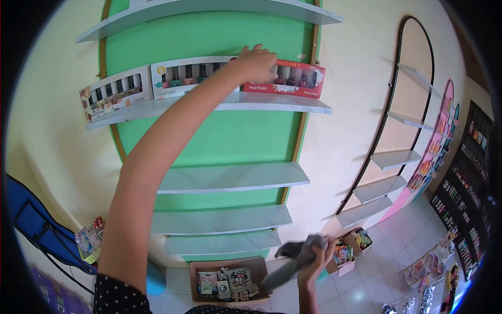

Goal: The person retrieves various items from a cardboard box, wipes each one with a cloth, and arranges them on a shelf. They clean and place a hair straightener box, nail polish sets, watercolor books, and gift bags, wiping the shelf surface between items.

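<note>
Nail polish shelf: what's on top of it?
A "Classy" box at the left end, a white middle box and a red box. The left hand and forearm cover parts of the last two; anything behind the boxes is hidden.

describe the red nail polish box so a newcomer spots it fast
Find the green panel, then the shelf just below the left hand. The red box stands at its right end, red where the middle box and left box are pale.

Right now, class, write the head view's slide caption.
Left hand at red nail-polish box, right hand gripping grey cloth.
</note>
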The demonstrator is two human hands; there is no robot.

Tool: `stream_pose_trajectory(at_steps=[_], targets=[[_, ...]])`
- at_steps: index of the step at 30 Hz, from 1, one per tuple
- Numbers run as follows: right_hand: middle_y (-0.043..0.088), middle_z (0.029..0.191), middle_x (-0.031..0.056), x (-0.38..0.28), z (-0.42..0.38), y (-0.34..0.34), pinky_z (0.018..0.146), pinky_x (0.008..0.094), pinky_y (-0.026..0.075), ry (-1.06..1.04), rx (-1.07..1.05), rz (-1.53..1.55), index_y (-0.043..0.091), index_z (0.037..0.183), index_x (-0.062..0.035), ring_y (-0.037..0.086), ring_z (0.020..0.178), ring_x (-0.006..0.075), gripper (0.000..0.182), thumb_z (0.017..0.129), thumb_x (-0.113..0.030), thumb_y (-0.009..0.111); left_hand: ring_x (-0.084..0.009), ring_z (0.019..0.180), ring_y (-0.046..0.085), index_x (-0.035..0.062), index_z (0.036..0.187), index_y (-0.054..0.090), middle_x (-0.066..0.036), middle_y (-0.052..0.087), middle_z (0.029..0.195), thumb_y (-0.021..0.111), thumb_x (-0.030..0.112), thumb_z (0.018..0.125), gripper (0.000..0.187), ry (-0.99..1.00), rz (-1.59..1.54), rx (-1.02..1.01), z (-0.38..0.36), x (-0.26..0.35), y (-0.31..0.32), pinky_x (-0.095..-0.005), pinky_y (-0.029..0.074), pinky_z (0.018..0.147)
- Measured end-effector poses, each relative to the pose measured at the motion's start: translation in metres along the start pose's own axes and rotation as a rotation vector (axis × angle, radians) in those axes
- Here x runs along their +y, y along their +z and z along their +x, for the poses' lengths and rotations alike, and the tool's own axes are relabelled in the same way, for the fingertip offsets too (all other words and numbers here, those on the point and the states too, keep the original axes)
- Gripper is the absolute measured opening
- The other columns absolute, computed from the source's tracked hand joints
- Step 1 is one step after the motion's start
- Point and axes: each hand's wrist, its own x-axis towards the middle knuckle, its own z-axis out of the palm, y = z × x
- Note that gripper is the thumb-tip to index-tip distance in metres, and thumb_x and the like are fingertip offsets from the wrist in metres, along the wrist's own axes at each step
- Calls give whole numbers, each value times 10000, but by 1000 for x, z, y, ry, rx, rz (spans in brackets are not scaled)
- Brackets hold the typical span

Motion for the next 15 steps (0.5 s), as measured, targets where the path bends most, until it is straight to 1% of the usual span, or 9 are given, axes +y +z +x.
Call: stream_pose_trajectory(at_steps=[2, 3, 5, 6, 9, 10, 11, 13, 15], targets=[[377, 738, 40, 7, -22, -28, 635, 206, 349, 109, 102, -30, 370, 812, -60, 385, 680, 115, 194, 623, -60, 416, -254, 1071, 416, 24, 1116, 431, -147, 475, 1098, 521, 353, 766, 489, -34, -103, -141, 26, -13, 8, -374, 394, 820], [377, 733, 39, 11, -31, -41, 621, 200, 353, 150, 146, -53, 366, 813, -60, 391, 666, 116, 196, 623, -59, 413, -254, 1071, 416, 24, 1116, 431, -147, 475, 1098, 521, 353, 766, 489, -26, -92, -140, 41, -21, 10, -374, 394, 820], [378, 715, 41, 21, -47, -64, 584, 205, 369, 233, 257, -30, 362, 822, -61, 401, 628, 116, 210, 618, -51, 410, -238, 969, 485, 21, 1077, 461, -133, 519, 1014, 509, 391, 769, 484, -23, -320, -301, 61, -31, 12, -364, 420, 736], [382, 701, 40, 23, -54, -75, 551, 207, 377, 299, 276, 14, 361, 818, -59, 406, 601, 114, 214, 611, -43, 411, -222, 863, 525, 31, 1045, 482, -120, 541, 943, 518, 394, 766, 460, -19, -309, -254, 64, -32, 15, -344, 413, 710], [388, 690, 38, 23, -62, -88, 544, 207, 374, 297, 310, -21, 358, 818, -56, 402, 581, 115, 220, 606, -38, 410, -213, 822, 526, 36, 1002, 502, -111, 549, 889, 515, 392, 772, 424, 23, -342, -236, 67, -29, 18, -344, 407, 696], [388, 693, 37, 25, -63, -91, 543, 208, 372, 280, 328, -42, 357, 817, -51, 402, 582, 115, 219, 605, -42, 412, -170, 719, 517, 33, 957, 518, -83, 544, 791, 536, 403, 760, 419, 37, -357, -216, 67, -28, 19, -313, 400, 634], [388, 693, 37, 26, -63, -93, 543, 208, 372, 282, 327, -44, 357, 817, -51, 402, 582, 115, 219, 605, -42, 412, -170, 719, 517, 33, 957, 518, -83, 544, 791, 536, 403, 760, 419, 36, -358, -219, 66, -27, 20, -313, 400, 634], [384, 697, 39, 27, -61, -93, 552, 209, 370, 246, 294, -81, 357, 815, -50, 403, 596, 115, 220, 603, -46, 416, -121, 638, 478, 35, 916, 535, -49, 518, 723, 551, 427, 746, 427, 15, -625, -222, 63, -26, 21, -275, 378, 576], [383, 700, 40, 25, -58, -91, 558, 209, 370, 263, 273, -75, 358, 813, -49, 403, 604, 117, 221, 601, -48, 419, -106, 610, 460, 36, 890, 541, -37, 510, 701, 559, 433, 739, 425, 3, -658, -200, 58, -22, 20, -261, 367, 551]])
